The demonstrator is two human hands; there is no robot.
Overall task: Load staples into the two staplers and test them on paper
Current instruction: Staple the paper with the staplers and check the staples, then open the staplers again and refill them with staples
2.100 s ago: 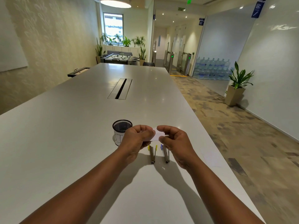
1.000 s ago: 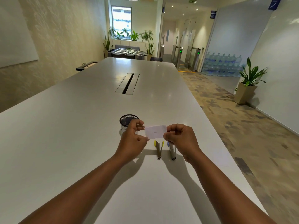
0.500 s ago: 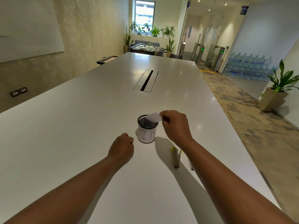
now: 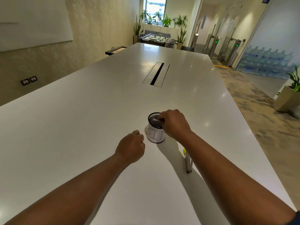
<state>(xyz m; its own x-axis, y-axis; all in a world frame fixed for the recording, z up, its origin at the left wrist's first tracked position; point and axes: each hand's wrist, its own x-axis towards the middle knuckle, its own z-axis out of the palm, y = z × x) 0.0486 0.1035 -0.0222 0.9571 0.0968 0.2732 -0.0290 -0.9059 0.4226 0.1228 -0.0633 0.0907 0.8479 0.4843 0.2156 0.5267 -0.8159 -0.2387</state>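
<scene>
Right hand: the right hand [image 4: 174, 124] is poised over the mouth of the cup [image 4: 155, 133], fingers curled and pinching a small slip of paper [image 4: 155, 120] at the rim.
Left hand: the left hand [image 4: 131, 146] is on the table [image 4: 81, 127] just left of the cup, its fingers curled into a loose fist with nothing visible in it.
Paper: white slip, its lower part inside the cup mouth, its right end hidden by the fingers.
Cup: black mesh cylinder, upright, wrapped in a white label with hand-drawn letters; it stands between the two hands, touching neither as far as can be seen.
Stapler: one stapler [image 4: 188, 163] lies on the table near right of the cup, close against the right forearm, its yellow tip pointing far; part of it is hidden by the arm.
Second stapler: cannot be made out; presumably behind the right forearm.
Table: long, white and glossy, with a cable slot [image 4: 156, 74] along its far centre.
Background: a foosball table [image 4: 155, 38] and potted plants [image 4: 168, 21] at the far end, stacked water bottles [image 4: 267, 62] behind glass on the right.
</scene>
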